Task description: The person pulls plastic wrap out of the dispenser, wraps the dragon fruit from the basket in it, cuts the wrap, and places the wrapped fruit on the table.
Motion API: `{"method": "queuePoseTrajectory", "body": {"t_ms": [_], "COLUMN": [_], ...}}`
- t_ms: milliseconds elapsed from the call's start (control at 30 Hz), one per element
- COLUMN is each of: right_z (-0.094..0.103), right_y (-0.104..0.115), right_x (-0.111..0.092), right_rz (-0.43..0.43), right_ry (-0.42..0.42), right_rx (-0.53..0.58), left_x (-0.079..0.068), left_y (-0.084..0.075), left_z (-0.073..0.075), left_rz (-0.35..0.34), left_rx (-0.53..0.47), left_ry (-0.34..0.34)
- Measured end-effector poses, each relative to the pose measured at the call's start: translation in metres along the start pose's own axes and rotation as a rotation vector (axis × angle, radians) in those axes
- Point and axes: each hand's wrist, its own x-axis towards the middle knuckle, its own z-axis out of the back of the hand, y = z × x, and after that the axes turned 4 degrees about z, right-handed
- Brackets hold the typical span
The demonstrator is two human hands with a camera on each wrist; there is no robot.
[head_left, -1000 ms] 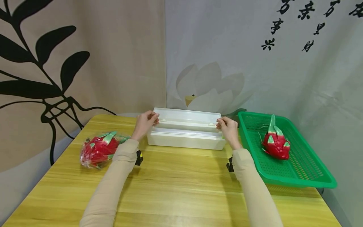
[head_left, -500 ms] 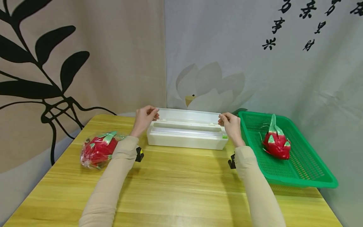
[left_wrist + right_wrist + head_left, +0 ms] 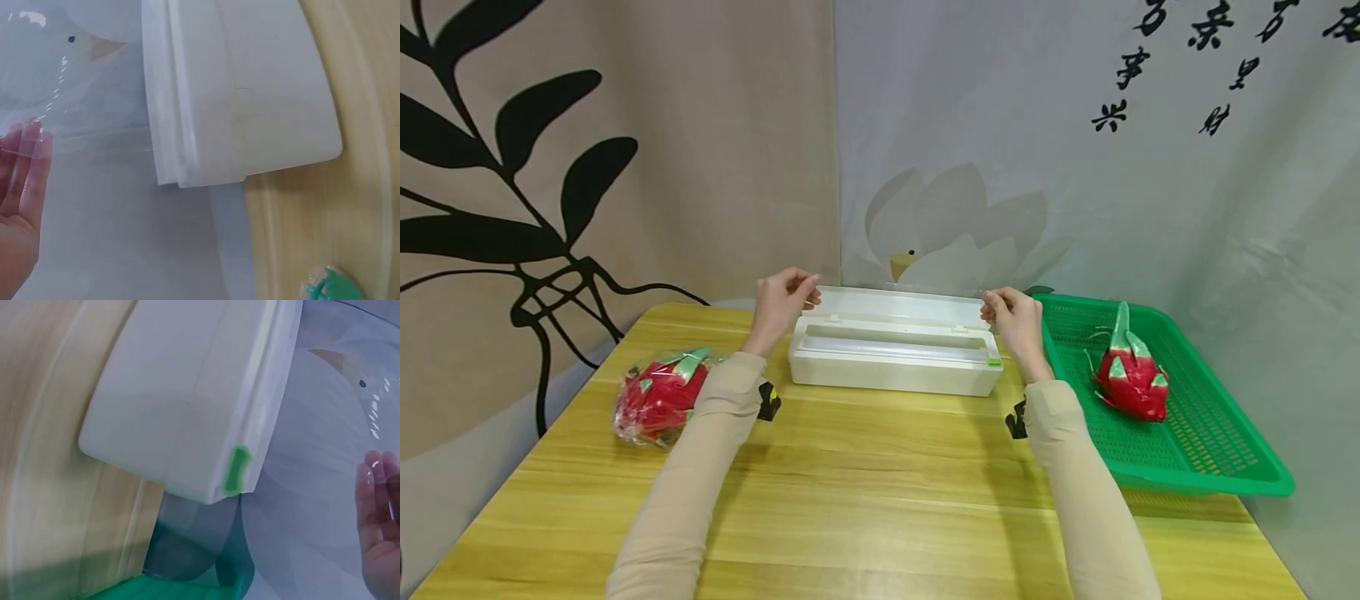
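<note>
A white cling film dispenser [image 3: 895, 372] lies across the back of the table, its lid [image 3: 902, 306] raised. Clear cling film [image 3: 59, 87] stretches up from it, showing by glints in both wrist views. My left hand [image 3: 779, 310] pinches the film's left side above the box's left end. At the other end, my right hand [image 3: 1018, 323] pinches the right side, thumb against fingers. Fingertips of the left hand [image 3: 24, 194] show through the film. A green slider [image 3: 236, 470] sits at the dispenser's right end.
A dragon fruit [image 3: 662, 398] wrapped in clear film lies left, partly behind the left sleeve. To the right, a green basket [image 3: 1206, 482] holds an unwrapped dragon fruit [image 3: 1131, 385]. Its left edge is close to my right forearm. Curtains hang behind the wooden table [image 3: 880, 500].
Both hands have risen from the dispenser's opening, and the right hand has shifted slightly right. The film is drawn higher. The dispenser, basket and both dragon fruits stay put.
</note>
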Motion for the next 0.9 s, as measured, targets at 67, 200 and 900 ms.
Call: {"method": "queuePoseTrajectory", "body": {"t_ms": [67,200,900], "right_z": [0.001,0.004,0.015], "right_y": [0.001,0.005,0.028], "right_x": [0.001,0.003,0.012], "right_rz": [0.006,0.017,0.045], "right_ry": [-0.002,-0.013,-0.12], "right_rx": [0.002,-0.002,-0.043], "left_x": [0.0,0.0,0.007], "left_y": [-0.003,-0.008,-0.03], "left_z": [0.001,0.002,0.007], "left_rz": [0.0,-0.003,-0.068], "left_rx": [0.002,0.0,-0.023], "left_ry": [-0.007,-0.022,-0.109]}}
